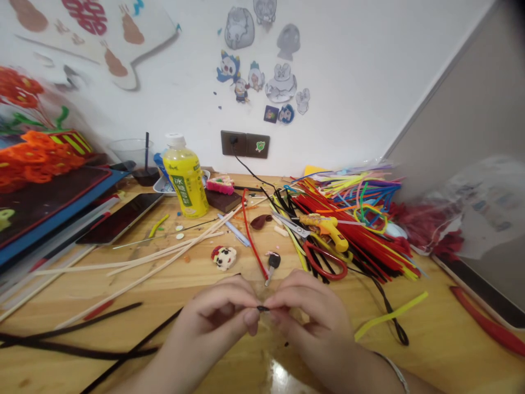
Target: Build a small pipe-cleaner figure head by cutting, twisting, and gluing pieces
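Observation:
My left hand [223,314] and my right hand [309,312] meet over the near part of the table, thumbs and forefingers pinched. Between the fingertips is a small black piece [263,309] that looks like a bit of pipe cleaner; most of it is hidden. Just beyond the fingers lie a black-headed key [273,261] and a red pipe cleaner [254,241]. A small white face figure with a red top [223,258] rests beyond my left hand. Long black pipe cleaners [102,353] stretch out by my left forearm, and a yellow one [391,316] lies right of my right hand.
A pile of coloured pipe cleaners [365,230] fills the back right, with a yellow glue gun [328,225] and red-handled scissors [324,262] on it. A yellow drink bottle [186,180], a phone [121,219] and pale sticks [164,254] are at left. Behind stands a wall.

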A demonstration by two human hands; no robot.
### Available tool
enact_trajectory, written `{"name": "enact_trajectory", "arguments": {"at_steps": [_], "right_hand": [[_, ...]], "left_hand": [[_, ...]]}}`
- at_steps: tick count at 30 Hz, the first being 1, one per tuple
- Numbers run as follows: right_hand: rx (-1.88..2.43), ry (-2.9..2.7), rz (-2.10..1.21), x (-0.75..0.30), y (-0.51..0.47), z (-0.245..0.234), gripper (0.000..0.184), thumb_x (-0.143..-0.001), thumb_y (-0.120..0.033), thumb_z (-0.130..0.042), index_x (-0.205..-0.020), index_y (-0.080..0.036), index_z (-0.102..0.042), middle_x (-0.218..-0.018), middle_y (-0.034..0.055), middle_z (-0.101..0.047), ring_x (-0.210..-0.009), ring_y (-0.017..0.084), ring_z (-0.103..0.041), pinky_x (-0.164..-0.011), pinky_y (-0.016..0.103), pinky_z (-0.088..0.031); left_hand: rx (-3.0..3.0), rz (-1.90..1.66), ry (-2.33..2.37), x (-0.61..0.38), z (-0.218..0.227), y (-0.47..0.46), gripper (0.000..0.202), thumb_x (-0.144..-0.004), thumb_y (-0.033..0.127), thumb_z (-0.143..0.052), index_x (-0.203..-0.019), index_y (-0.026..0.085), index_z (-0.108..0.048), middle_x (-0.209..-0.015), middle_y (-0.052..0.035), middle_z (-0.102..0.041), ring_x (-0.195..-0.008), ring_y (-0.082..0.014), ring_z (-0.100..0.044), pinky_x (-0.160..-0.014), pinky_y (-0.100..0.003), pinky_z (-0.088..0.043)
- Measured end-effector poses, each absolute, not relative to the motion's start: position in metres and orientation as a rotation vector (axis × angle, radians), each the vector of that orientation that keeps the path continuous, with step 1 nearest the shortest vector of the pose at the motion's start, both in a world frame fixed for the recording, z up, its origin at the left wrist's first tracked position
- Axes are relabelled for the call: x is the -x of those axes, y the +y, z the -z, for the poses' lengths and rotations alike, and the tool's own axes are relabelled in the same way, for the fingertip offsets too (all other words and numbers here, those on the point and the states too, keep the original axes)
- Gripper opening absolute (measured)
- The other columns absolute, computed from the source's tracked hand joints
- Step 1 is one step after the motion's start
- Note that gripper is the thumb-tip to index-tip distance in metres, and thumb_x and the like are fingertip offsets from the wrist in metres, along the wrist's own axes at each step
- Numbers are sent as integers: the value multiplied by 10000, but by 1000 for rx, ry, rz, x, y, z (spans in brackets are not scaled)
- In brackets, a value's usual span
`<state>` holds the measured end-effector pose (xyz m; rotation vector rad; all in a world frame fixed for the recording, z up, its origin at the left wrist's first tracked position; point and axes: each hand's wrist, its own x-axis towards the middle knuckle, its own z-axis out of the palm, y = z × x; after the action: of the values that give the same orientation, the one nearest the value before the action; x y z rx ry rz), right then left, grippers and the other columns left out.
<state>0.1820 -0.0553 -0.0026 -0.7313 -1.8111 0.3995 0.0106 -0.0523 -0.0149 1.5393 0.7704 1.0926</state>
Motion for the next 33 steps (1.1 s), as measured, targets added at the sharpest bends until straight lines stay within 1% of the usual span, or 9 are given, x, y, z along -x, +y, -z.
{"name": "enact_trajectory", "arguments": {"at_steps": [10,16,20,23,26,27,29,30,33], "right_hand": [[738,-1857,-321,-183,-56,1,130,-822,-191,-551,-739,-145,-639,-620,35,-612,-601,114,-569,-550,199,-472],[759,-1867,-302,-184,-57,1,105,-818,-180,-553,-749,-164,-631,-630,28,-615,-601,115,-572,-549,203,-475],[787,-1842,-328,-185,-57,-1,77,-796,-155,-567,-754,-167,-630,-630,20,-608,-593,113,-577,-533,196,-477],[840,-1813,-302,-188,-55,-1,69,-759,-113,-592,-731,-163,-631,-640,18,-610,-604,114,-580,-559,201,-483],[891,-1787,-269,-191,-52,0,78,-747,-99,-597,-721,-166,-627,-650,15,-613,-613,116,-580,-570,208,-486],[901,-1779,-260,-191,-50,0,80,-750,-102,-594,-719,-169,-625,-649,13,-612,-606,115,-578,-562,209,-486],[913,-1771,-237,-193,-48,1,84,-755,-112,-588,-712,-176,-621,-644,9,-609,-588,115,-574,-541,209,-485],[917,-1769,-224,-193,-47,1,85,-757,-117,-585,-709,-180,-619,-639,7,-608,-580,116,-573,-531,211,-485],[934,-1776,-203,-194,-44,2,87,-761,-128,-582,-707,-186,-617,-632,7,-606,-578,124,-576,-521,220,-489]], "left_hand": [[-1563,-1075,800,-13,14,-51,100,-769,166,-597,-708,219,-656,-626,33,-577,-622,-95,-551,-580,-178,-438],[-1607,-1052,862,-15,13,-53,89,-771,208,-584,-700,198,-637,-622,21,-573,-612,-108,-551,-572,-193,-446],[-1785,-1000,989,-11,8,-47,122,-781,246,-541,-719,190,-630,-639,5,-591,-624,-121,-553,-589,-208,-448],[-2036,-803,1195,-2,5,-32,152,-772,248,-506,-734,179,-635,-672,-13,-609,-655,-137,-556,-624,-228,-441],[-2199,-401,1358,5,10,-20,139,-740,228,-509,-695,171,-628,-646,-10,-595,-610,-140,-542,-568,-226,-418],[-2224,-315,1404,5,15,-19,122,-727,221,-520,-694,167,-624,-648,-12,-592,-599,-142,-541,-553,-226,-414],[-2262,-287,1477,3,25,-20,100,-716,234,-548,-725,160,-615,-706,-30,-607,-632,-155,-557,-577,-237,-433],[-2295,-341,1486,0,31,-23,111,-721,247,-555,-763,162,-613,-753,-42,-616,-677,-165,-570,-614,-248,-448],[-2369,-455,1485,-9,44,-32,110,-767,230,-514,-785,164,-600,-812,-70,-615,-756,-192,-584,-699,-291,-468]]}}
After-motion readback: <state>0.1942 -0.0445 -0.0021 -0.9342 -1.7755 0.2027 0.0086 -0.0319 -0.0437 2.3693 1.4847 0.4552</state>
